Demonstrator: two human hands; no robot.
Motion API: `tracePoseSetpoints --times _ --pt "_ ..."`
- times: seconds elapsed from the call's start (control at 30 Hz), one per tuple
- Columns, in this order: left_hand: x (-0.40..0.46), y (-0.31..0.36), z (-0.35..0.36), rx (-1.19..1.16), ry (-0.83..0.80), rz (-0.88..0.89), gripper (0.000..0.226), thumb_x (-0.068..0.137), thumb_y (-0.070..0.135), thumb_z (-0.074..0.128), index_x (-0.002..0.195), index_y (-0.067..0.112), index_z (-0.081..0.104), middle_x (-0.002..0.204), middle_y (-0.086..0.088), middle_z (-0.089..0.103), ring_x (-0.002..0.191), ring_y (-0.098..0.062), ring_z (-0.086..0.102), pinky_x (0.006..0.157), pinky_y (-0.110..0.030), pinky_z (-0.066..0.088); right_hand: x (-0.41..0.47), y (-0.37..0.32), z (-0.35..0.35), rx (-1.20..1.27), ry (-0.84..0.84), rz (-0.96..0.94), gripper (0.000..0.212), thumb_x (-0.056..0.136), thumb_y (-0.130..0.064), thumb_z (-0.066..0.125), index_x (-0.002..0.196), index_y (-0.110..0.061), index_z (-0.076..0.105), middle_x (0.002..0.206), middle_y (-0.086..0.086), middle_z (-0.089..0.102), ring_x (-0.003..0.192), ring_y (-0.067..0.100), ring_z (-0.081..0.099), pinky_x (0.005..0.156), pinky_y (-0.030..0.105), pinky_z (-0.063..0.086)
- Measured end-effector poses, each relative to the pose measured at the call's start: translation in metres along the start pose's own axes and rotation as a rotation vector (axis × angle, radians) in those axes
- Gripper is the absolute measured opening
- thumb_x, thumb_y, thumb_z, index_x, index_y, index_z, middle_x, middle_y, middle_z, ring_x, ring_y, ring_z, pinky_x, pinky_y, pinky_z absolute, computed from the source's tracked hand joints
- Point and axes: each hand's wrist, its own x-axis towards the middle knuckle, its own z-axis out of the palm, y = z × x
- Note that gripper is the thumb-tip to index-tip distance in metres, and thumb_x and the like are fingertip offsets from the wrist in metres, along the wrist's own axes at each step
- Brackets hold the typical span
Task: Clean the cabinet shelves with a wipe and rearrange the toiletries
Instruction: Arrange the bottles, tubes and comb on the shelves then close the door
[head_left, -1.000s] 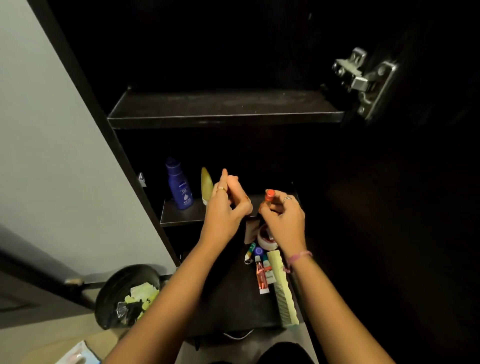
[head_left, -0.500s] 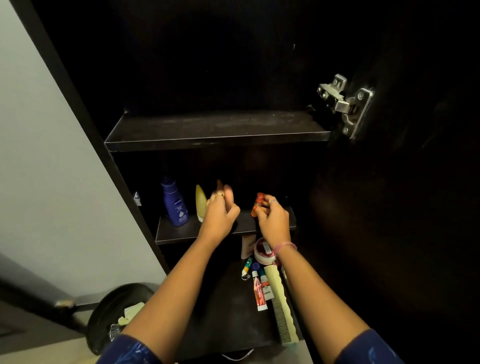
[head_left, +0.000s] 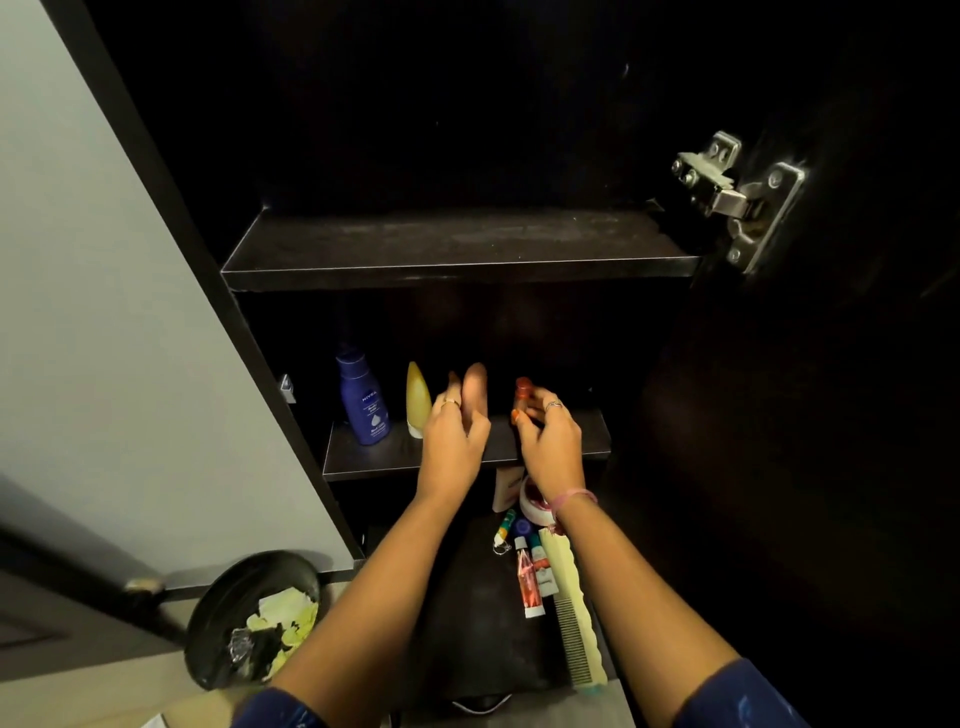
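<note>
My right hand (head_left: 548, 439) grips a small red-capped tube (head_left: 522, 392) upright over the middle shelf (head_left: 587, 439) of the dark cabinet. My left hand (head_left: 457, 431) hovers beside it with fingers apart, holding nothing, just right of a yellow bottle (head_left: 418, 400). A blue lotion bottle (head_left: 364, 397) stands at the shelf's left. On the bottom shelf (head_left: 467, 623) lie a pale green comb (head_left: 574, 613), a red-and-white tube (head_left: 530, 584), a round red-and-white jar (head_left: 532, 501) and other small tubes. The upper shelf (head_left: 457, 249) holds nothing.
A black waste bin (head_left: 254, 618) with crumpled pale wipes sits on the floor at lower left. The open cabinet door with a metal hinge (head_left: 737, 197) stands at the right. A light wall panel (head_left: 104, 312) borders the cabinet's left side.
Both hands have moved forward into the cabinet, over the middle shelf. The red-capped tube in my right hand went with them, and the left fingers have spread.
</note>
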Motion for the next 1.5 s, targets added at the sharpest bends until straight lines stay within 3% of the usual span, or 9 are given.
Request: tracePoseSetpoints --times 0.1,0.2,0.4,0.6,0.87,1.03,1.17,1.37,1.5 --pt "-0.002 -0.003 0.003 0.005 0.026 -0.009 0.049 0.09 0.014 0.052 0.137 0.005 0.039 0.12 -0.009 0.054 0.108 -0.02 0.055 0.093 -0.025 0.045 0.0 0.003 0.001 0.02 -0.017 0.018 0.041 0.09 -0.004 0.057 0.13 -0.005 0.049 0.125 0.01 0.054 0.104 0.005 0.053 0.076 -0.007 0.037" --pt "-0.009 -0.008 0.006 0.041 0.067 -0.019 0.052 0.089 0.016 0.055 0.138 0.005 0.038 0.115 -0.006 0.055 0.103 -0.018 0.056 0.085 -0.02 0.042 -0.003 0.006 0.002 0.049 -0.013 0.049 0.048 0.088 0.0 0.057 0.134 -0.006 0.044 0.13 0.009 0.049 0.109 0.007 0.054 0.085 0.004 0.043" --pt "-0.033 -0.013 0.014 -0.038 0.132 -0.131 0.063 0.087 0.017 0.061 0.142 0.003 0.032 0.143 -0.013 0.044 0.132 -0.023 0.042 0.109 -0.037 0.037 -0.028 0.009 0.0 0.18 0.158 0.095 0.047 0.085 0.003 0.058 0.129 -0.011 0.049 0.119 0.003 0.052 0.102 0.002 0.054 0.079 0.003 0.046" --pt "-0.078 -0.023 0.031 -0.313 0.192 -0.24 0.065 0.086 0.016 0.064 0.143 0.011 0.032 0.125 0.002 0.05 0.105 0.001 0.053 0.086 -0.005 0.041 -0.073 0.033 0.001 0.207 0.294 0.13 0.028 0.086 -0.003 0.06 0.109 -0.02 0.061 0.102 -0.003 0.061 0.085 0.001 0.061 0.072 0.007 0.049" --pt "-0.1 -0.063 0.065 -0.317 0.039 -0.447 0.053 0.083 0.01 0.066 0.133 0.01 0.046 0.123 -0.005 0.056 0.103 -0.005 0.054 0.082 -0.012 0.044 -0.091 0.096 0.004 0.053 0.236 0.395 0.023 0.086 0.0 0.053 0.103 -0.01 0.065 0.103 0.008 0.064 0.096 0.022 0.062 0.089 0.034 0.053" --pt "-0.078 -0.089 0.074 -0.21 0.022 -0.481 0.048 0.083 0.008 0.065 0.129 0.006 0.051 0.122 -0.011 0.058 0.103 -0.01 0.054 0.089 -0.021 0.044 -0.089 0.124 0.004 -0.009 0.208 0.468 0.022 0.085 0.001 0.052 0.099 -0.011 0.065 0.099 0.008 0.064 0.084 0.013 0.059 0.074 0.012 0.048" --pt "-0.051 -0.106 0.082 -0.025 -0.081 -0.504 0.04 0.084 0.014 0.065 0.12 0.0 0.056 0.12 -0.015 0.06 0.108 -0.021 0.058 0.089 -0.026 0.045 -0.083 0.136 0.009 -0.049 0.172 0.537 0.021 0.088 -0.003 0.047 0.099 -0.01 0.063 0.104 0.008 0.063 0.092 0.017 0.061 0.085 0.031 0.054" --pt "-0.018 -0.11 0.095 0.26 -0.273 -0.581 0.044 0.081 0.038 0.068 0.06 0.003 0.053 0.058 -0.002 0.048 0.059 -0.016 0.052 0.056 -0.026 0.039 -0.077 0.143 0.019 -0.201 0.046 0.567 0.024 0.091 -0.005 0.042 0.101 -0.001 0.063 0.103 0.014 0.064 0.091 0.025 0.062 0.084 0.036 0.054" --pt "-0.008 -0.114 0.104 0.154 -0.385 -0.681 0.047 0.081 0.047 0.064 0.089 0.001 0.066 0.093 -0.017 0.068 0.089 -0.028 0.064 0.074 -0.028 0.047 -0.074 0.145 0.027 -0.23 0.037 0.528 0.023 0.091 -0.005 0.043 0.098 -0.001 0.064 0.1 0.015 0.066 0.086 0.021 0.058 0.074 0.016 0.039"
